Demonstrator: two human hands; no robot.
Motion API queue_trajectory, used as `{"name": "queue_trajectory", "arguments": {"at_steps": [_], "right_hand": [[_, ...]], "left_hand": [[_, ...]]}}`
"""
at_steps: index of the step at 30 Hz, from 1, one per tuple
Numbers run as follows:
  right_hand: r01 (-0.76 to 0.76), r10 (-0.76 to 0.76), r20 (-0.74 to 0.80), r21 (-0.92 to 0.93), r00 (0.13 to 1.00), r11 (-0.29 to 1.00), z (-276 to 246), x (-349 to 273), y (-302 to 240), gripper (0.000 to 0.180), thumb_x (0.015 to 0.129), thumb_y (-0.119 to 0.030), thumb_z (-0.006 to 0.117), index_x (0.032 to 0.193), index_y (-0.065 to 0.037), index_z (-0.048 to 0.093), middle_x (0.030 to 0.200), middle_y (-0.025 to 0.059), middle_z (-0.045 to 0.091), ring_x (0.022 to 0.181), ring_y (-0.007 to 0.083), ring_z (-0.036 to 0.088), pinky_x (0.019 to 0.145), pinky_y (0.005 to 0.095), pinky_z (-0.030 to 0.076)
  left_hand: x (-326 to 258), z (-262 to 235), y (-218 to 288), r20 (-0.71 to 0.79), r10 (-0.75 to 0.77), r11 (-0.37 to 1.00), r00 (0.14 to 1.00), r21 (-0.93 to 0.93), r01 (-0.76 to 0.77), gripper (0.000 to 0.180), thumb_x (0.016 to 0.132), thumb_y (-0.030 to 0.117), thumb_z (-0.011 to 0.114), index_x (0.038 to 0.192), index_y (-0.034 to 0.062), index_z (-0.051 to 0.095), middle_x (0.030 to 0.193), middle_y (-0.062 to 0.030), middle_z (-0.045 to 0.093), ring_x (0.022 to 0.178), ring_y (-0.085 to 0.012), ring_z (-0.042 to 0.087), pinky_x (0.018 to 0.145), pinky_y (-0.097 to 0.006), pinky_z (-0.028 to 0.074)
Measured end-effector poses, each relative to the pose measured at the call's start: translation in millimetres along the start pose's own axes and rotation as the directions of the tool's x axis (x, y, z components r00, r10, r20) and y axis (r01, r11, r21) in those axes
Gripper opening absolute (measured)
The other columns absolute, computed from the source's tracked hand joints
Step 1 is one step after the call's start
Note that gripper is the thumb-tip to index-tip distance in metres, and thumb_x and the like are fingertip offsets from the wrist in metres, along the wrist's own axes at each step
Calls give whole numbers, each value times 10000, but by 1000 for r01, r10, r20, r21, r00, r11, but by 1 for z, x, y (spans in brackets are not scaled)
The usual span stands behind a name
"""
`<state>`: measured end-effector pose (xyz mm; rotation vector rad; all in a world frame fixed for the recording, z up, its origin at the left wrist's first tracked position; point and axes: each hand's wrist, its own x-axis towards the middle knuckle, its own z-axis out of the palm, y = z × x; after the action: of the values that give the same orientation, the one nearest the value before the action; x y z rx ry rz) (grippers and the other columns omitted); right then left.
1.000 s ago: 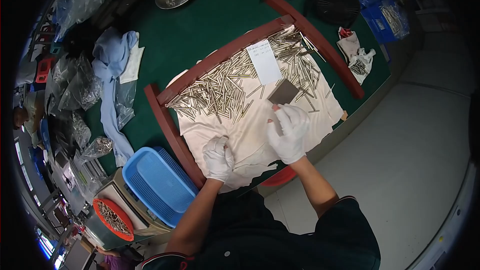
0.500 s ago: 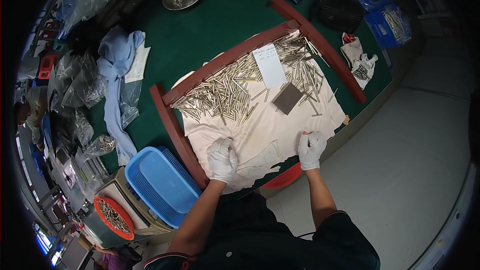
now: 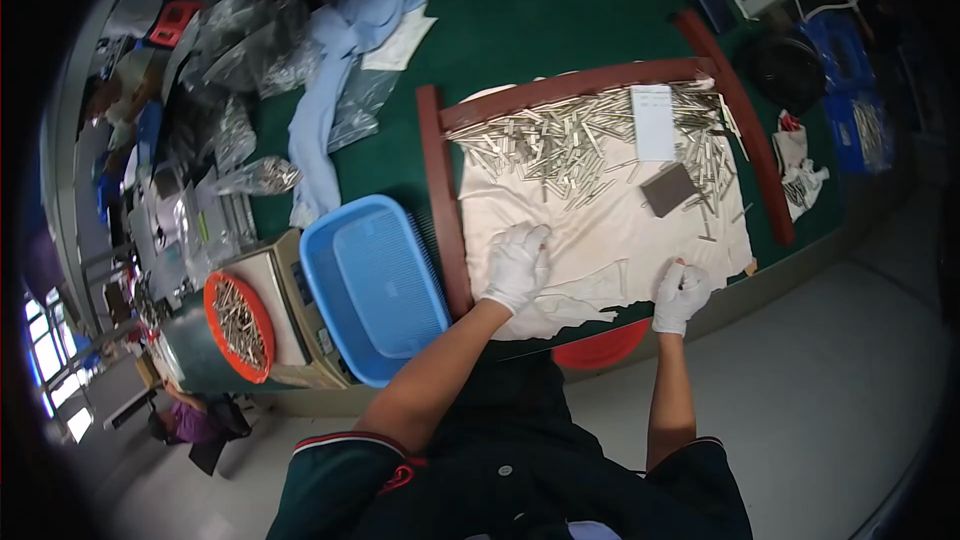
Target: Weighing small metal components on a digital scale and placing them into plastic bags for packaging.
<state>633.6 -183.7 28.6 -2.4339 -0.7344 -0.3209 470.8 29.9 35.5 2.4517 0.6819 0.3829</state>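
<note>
Many slim metal pins (image 3: pixel 560 140) lie heaped on a pale cloth (image 3: pixel 590 225) within a dark red three-sided frame (image 3: pixel 590 83). My left hand (image 3: pixel 517 265), in a white glove, rests at the cloth's left side with its fingers curled in. Near the front right edge is my right hand (image 3: pixel 683 295), also gloved, its thumb and fingers pinched together. Whatever either hand holds, if anything, is too small or hidden to make out. Between the hands lies a loose white rag (image 3: pixel 585 295). A brown block (image 3: pixel 668 189) and a white paper slip (image 3: pixel 653 123) sit by the pins.
Left of the frame stands a blue plastic basket (image 3: pixel 375 275), beside an orange-red bowl of metal pieces (image 3: pixel 240 327) on a scale-like device (image 3: pixel 290 300). A red tub (image 3: pixel 600 348) is below the table edge. A blue cloth (image 3: pixel 325 105) and plastic bags (image 3: pixel 265 40) lie further left.
The view has turned, so the table and things shift right and appear rotated clockwise. Relative to the cloth and pins, both my hands stay about where they were, fingers still curled.
</note>
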Motion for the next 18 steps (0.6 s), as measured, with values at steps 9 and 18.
{"name": "queue_trajectory", "arguments": {"at_steps": [9, 18], "right_hand": [[-166, 160, 102, 49, 982, 985, 1, -9, 7, 435, 890, -283, 466, 557, -6, 506, 503, 107, 483, 450, 172, 422, 454, 353, 307], [-80, 117, -177, 202, 977, 976, 2, -7, -50, 315, 894, -204, 500, 1049, 64, 554, 1038, 172, 586, 942, 249, 566, 824, 317, 457]], "left_hand": [[-31, -73, 45, -58, -131, 896, 990, -433, 93, 356, 728, 61, 515, 1081, 41, 483, 919, -147, 513, 859, -321, 517, 761, -407, 415], [-152, -248, 7, -389, 72, 987, 918, -105, -122, 273, 706, 79, 579, 973, 47, 533, 727, -68, 553, 578, -263, 527, 532, -365, 414]]}}
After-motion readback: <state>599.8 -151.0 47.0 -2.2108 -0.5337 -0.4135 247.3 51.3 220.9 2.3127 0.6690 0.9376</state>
